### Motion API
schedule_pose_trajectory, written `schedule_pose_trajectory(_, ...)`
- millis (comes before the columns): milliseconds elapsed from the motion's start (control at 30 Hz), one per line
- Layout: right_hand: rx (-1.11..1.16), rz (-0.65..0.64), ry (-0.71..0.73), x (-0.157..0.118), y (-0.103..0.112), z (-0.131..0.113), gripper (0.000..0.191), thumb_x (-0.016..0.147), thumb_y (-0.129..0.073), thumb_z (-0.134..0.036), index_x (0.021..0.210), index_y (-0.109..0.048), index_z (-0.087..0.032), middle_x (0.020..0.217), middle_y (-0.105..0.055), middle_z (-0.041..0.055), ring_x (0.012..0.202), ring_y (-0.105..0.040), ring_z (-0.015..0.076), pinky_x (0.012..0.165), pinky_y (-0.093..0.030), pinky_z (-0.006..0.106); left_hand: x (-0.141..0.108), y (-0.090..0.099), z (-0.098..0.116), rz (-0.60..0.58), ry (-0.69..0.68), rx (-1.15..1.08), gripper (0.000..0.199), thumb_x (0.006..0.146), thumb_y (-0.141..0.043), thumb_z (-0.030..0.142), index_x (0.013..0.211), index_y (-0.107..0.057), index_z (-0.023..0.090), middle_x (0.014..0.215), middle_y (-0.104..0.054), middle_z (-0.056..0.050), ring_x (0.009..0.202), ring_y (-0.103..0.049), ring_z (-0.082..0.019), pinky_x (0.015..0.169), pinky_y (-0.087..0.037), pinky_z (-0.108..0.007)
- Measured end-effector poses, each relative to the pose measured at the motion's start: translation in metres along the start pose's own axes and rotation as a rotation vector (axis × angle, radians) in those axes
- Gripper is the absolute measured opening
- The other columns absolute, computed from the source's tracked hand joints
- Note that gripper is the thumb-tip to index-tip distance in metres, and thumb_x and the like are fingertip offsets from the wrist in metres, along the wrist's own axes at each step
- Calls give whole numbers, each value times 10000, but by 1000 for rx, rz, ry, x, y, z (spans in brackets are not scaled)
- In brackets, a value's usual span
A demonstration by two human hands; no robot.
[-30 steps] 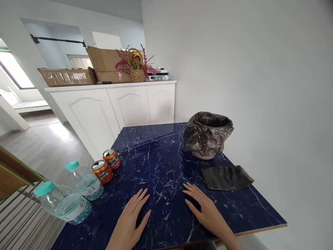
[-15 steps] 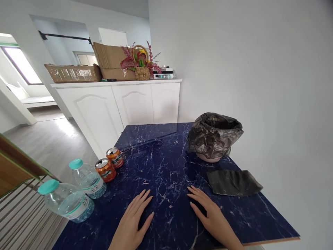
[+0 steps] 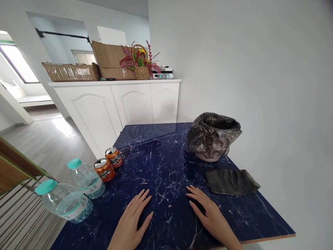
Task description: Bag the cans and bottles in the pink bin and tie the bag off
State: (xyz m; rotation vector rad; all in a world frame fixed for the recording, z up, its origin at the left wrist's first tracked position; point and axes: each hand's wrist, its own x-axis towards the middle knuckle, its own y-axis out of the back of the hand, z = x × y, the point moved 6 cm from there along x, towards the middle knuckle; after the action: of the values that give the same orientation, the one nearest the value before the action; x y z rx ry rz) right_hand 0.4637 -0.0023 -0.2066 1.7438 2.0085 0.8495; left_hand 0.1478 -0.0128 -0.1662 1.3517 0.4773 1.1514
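My left hand (image 3: 132, 220) lies flat on the dark blue marbled table (image 3: 158, 163), fingers stretched out and nothing in them. My right hand (image 3: 205, 210) also rests on the tabletop, open. Just beyond the right hand lies a flat, folded black plastic bag (image 3: 232, 182). Behind that stands a bin lined with a black bag (image 3: 214, 139); its pale base (image 3: 206, 158) shows underneath. On the left are two orange drink cans, a nearer can (image 3: 104, 171) and a farther can (image 3: 113, 158). Two clear bottles with turquoise caps, a front bottle (image 3: 69, 205) and a rear bottle (image 3: 88, 180), stand beside them.
A white cabinet (image 3: 132, 102) stands past the table, bearing cardboard boxes (image 3: 73, 72) and a flower basket (image 3: 142, 72). A grey wall (image 3: 247, 76) runs along the right. A rack with metal bars (image 3: 23, 217) is at the lower left.
Both hands keep their places on the table. The whole view has shifted very slightly, with objects appearing a little farther left; nothing was picked up or moved.
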Motion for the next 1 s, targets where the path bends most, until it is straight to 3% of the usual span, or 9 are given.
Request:
schedule_pose_trajectory(167,-4,57,44,0,1,-5,390,1097,-515,-532,1411,-702,-395,1596,-597,-1,1546,-481,337,1240,-481,611,-1,0,-1,7,-1,-3,608,1071,-594,442,1653,-419,418,1682,-495,5,1530,-497,-309,1214,-508,-544)
schedule_pose_trajectory(267,-4,156,103,7,17,-18,370,1111,-482,-483,1375,-707,-353,1556,-630,39,1488,-554,321,1226,-507,561,-1,1,0,7,-7,-6,595,1071,-597,433,1644,-439,405,1676,-503,-3,1532,-491,-313,1214,-507,-549)
schedule_pose_trajectory(367,-70,338,200,21,54,-40,356,1105,-478,-434,1391,-664,-331,1529,-630,74,1437,-589,317,1219,-501,551,-2,2,0,3,-2,-8,599,1074,-593,431,1648,-428,412,1680,-493,7,1534,-485,-312,1202,-519,-552)
schedule_pose_trajectory(467,-199,590,297,42,108,-63,360,1081,-504,-393,1405,-635,-307,1486,-624,121,1425,-569,341,1217,-471,579,-3,3,0,4,8,-16,618,1072,-596,428,1659,-405,428,1686,-483,16,1534,-482,-311,1196,-530,-540)
schedule_pose_trajectory(567,-388,865,303,66,160,-72,408,1058,-529,-383,1444,-605,-278,1549,-518,176,1472,-484,390,1215,-408,657,-4,4,0,9,5,-22,614,1071,-597,427,1657,-414,427,1683,-490,10,1536,-482,-312,1207,-520,-536)
schedule_pose_trajectory(633,-516,934,275,87,185,-68,451,1043,-547,-395,1471,-579,-256,1638,-385,205,1538,-371,445,1201,-340,744,-4,3,0,11,4,-22,600,1072,-594,433,1649,-430,426,1676,-501,10,1533,-488,-313,1209,-518,-541)
schedule_pose_trajectory(733,-578,945,206,118,209,-48,444,1019,-587,-438,1401,-611,-214,1680,-239,230,1566,-251,506,1159,-309,800,-4,3,0,13,8,-26,569,1072,-592,431,1627,-467,421,1669,-511,14,1532,-493,-309,1210,-518,-541)
schedule_pose_trajectory(833,-517,874,185,140,221,-31,431,1003,-619,-514,1244,-664,-160,1670,-161,247,1586,-173,510,1183,-334,747,-4,3,0,6,6,-22,546,1072,-592,432,1609,-495,402,1670,-511,5,1532,-494,-309,1214,-508,-550)
schedule_pose_trajectory(1000,-364,812,217,148,222,-38,510,1000,-584,-657,1084,-690,-165,1652,-171,222,1559,-304,462,1202,-433,622,-3,3,0,11,1,-9,519,1074,-587,441,1586,-525,380,1656,-530,-7,1522,-506,-313,1201,-520,-554)
